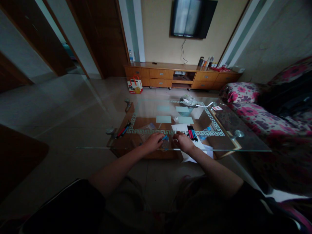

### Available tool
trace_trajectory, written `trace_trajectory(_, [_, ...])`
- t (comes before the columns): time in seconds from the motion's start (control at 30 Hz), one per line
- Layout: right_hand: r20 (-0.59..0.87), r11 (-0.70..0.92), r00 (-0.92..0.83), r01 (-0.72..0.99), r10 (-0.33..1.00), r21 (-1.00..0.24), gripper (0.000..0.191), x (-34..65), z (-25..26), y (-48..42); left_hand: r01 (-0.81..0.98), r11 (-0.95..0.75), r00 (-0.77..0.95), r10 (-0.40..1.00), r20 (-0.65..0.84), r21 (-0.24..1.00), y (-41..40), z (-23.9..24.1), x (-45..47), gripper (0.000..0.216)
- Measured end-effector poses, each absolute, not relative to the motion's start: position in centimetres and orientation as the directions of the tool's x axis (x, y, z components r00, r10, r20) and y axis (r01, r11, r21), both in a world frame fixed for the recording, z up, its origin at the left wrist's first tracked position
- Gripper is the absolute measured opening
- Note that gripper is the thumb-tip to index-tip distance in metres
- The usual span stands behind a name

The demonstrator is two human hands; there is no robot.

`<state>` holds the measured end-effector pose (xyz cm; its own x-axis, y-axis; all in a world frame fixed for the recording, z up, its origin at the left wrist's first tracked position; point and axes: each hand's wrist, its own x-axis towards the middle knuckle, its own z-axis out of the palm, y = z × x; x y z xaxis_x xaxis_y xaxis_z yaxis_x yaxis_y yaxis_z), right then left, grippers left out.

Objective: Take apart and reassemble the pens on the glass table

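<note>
The room is dim, and its corners sink to black at 7 and 4 o'clock. Daylight reflects off the television (192, 18) at 12 o'clock and sheens the glass table (243, 143). The left hand (153, 142) and right hand (183, 141) look murky. Edges bow.

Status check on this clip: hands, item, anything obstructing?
Left hand gripping blue pen. Right hand close beside it on white paper, grip unclear. Row of pens lies just beyond right hand, apart.
</note>
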<state>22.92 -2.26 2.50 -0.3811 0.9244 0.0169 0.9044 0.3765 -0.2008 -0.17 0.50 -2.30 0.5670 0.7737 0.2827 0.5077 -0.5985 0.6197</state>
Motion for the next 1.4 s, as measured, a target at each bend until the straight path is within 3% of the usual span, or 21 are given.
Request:
trace_trajectory(0.3, [0.117,0.427,-0.412,0.842,0.903,-0.33,0.01,23.1,1.8,-2.1,0.373,-0.347,0.381,0.903,0.199,0.86,0.9,-2.4,0.3,0.028])
trace_trajectory(0.43, [0.23,0.462,-0.4,0.778,0.887,-0.426,0.009,22.9,1.6,-1.9,0.095,-0.097,0.327,0.943,0.061,0.991,0.9,-1.3,0.8,0.026])
trace_trajectory(0.63, [0.321,0.442,-0.31,0.714,0.895,-0.543,0.005,22.2,2.1,-2.2,-0.188,0.191,0.364,0.925,-0.113,0.963,0.0,-0.1,0.9,0.029])
trace_trajectory(1.0, [0.361,0.443,-0.272,0.685,0.892,-0.579,0.007,21.8,2.0,-2.3,-0.202,0.241,0.389,0.909,-0.148,0.949,-0.5,0.8,0.7,0.026])
trace_trajectory(1.4, [0.331,0.343,-0.118,0.516,0.936,-0.785,0.018,21.5,1.7,-2.2,-0.117,0.214,0.439,0.887,-0.143,0.97,-0.8,0.9,0.6,0.032])
